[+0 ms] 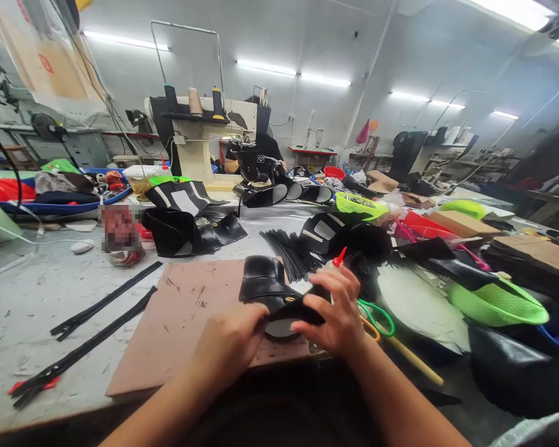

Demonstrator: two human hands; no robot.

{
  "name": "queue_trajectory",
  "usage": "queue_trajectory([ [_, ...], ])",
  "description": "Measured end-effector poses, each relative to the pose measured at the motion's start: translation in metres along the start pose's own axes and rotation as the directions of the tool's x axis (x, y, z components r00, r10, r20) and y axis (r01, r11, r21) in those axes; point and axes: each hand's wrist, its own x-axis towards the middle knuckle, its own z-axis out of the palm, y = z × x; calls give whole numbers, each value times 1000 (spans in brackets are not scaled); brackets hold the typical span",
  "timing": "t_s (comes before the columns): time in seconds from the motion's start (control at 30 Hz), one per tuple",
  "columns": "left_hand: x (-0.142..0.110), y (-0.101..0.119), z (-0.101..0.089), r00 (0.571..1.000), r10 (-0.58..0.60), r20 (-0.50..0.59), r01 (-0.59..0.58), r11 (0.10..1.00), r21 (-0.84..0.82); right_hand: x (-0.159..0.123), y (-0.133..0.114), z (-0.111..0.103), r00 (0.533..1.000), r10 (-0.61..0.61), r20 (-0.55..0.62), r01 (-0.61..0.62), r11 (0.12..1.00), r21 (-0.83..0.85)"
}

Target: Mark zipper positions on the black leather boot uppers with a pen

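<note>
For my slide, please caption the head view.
Left hand and right hand hold a black piece over a pink board.

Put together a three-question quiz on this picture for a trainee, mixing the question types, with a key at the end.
1. Multiple choice: Which items lie on the table to the left of the pink board?
A) Green-handled scissors
B) Two black zippers
C) A stack of white plates

2. True or false: The left hand and the right hand are both on the glossy black piece.

3. Fill in the blank: The pointed tip showing just beyond the right hand is coloured ____.

Key: 1. B; 2. True; 3. red
</note>
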Motion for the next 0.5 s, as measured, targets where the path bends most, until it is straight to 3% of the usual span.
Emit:
queue_trajectory([
  [0.07,12,-15,-8,974,-221,44,223,973,-53,-2,6,2,997,81,-14,-82,995,-54],
  [0.13,25,-32,-19,918,-390,67,395,913,-102,-13,10,9,985,158,-69,-164,983,-87],
  [0.2,36,-48,-30,862,-504,52,506,851,-142,-30,12,22,969,243,43,-238,967,-91],
  [0.23,41,-55,-34,839,-543,41,542,825,-159,-39,12,29,944,280,177,-265,959,-101],
  [0.3,49,-63,-42,808,-589,31,584,793,-175,-54,12,46,820,339,460,-303,941,-154],
  [0.37,56,-66,-48,805,-593,31,590,794,-145,-63,13,60,688,391,612,-330,919,-215],
  [0.4,59,-67,-51,806,-592,19,590,799,-113,-64,13,65,648,407,644,-347,910,-226],
  [0.5,66,-69,-66,784,-617,-65,618,786,-11,-60,12,73,628,379,680,-381,911,-156],
])
